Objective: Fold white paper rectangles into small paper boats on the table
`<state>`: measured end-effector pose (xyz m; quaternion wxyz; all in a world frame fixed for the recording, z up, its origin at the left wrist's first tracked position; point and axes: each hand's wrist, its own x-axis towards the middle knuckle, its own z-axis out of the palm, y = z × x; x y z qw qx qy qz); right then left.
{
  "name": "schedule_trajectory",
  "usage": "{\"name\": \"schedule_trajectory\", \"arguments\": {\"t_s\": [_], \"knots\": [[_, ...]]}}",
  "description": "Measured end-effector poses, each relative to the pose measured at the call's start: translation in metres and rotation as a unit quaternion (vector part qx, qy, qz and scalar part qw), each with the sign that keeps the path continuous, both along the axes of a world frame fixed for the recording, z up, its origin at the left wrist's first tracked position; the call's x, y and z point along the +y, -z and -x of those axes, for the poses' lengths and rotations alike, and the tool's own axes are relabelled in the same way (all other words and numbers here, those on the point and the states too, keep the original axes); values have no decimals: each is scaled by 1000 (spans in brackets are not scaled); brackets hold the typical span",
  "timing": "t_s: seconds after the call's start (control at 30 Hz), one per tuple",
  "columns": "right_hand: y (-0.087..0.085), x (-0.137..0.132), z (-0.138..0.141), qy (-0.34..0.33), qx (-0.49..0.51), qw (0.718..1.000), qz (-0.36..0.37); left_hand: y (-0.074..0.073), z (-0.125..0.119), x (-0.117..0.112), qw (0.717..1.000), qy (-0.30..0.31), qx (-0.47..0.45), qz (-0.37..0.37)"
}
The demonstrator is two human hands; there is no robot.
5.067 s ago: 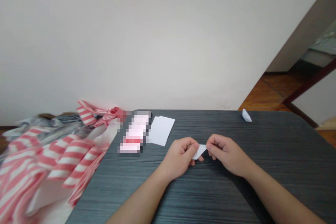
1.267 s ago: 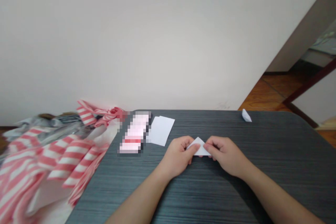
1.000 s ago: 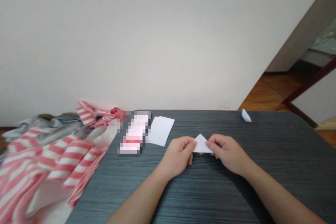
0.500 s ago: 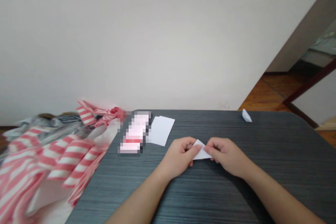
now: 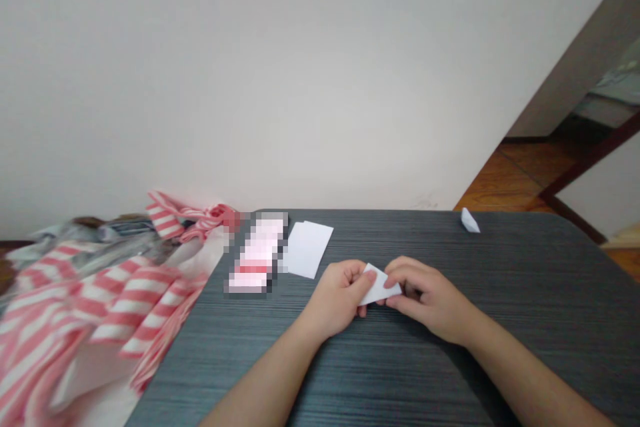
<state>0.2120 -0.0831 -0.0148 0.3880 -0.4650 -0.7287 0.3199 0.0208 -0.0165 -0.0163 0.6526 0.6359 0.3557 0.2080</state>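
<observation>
Now, in the head camera view, the folded white paper (image 5: 380,285) is sitting tilted between the two hands, one corner pointing to about 11 o'clock, where a moment ago it was standing as a neat point-up triangle. The left hand (image 5: 340,297) is pinching its near end, with the thumb pressing on top and the fingers closing behind it. The right hand (image 5: 430,297) has rolled over, its fingers curling around the far corner, so both grips are clamped on the paper rather than apart. The paper is hovering just above the worktop (image 5: 400,373), dark grey with a streaked grain, and is not resting on it, as far as I can tell. At about 10 o'clock from the hands, a flat white sheet (image 5: 306,249) is lying just beside a pixelated pink-and-white object (image 5: 257,253). At about 2 o'clock, a small folded paper piece (image 5: 470,221) is sitting near the far edge. Red-and-white striped fabric (image 5: 120,307) is spilling past the worktop's corner at about 9 o'clock, while a wooden floor (image 5: 515,180) is showing beyond at 2 o'clock.
</observation>
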Motion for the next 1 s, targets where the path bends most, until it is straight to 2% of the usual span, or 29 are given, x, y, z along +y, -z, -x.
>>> {"name": "schedule_trajectory", "arguments": {"t_s": [0.33, 0.6, 0.87, 1.0], "knots": [[-1, 1, 0, 0, -28, 1000, -13, 0, 1, 1, 999, 10, 30, -26], [-1, 2, 5, 47, -45, 998, 1, -1, 1, 0, 997, 18, 53, -44], [0, 3, 5, 90, -71, 993, -1, -4, 1, -2, 999, 36, -12, -38], [2, 5, 5, 98, -74, 992, -2, -4, 1, -2, 998, 37, 7, -49]]}}
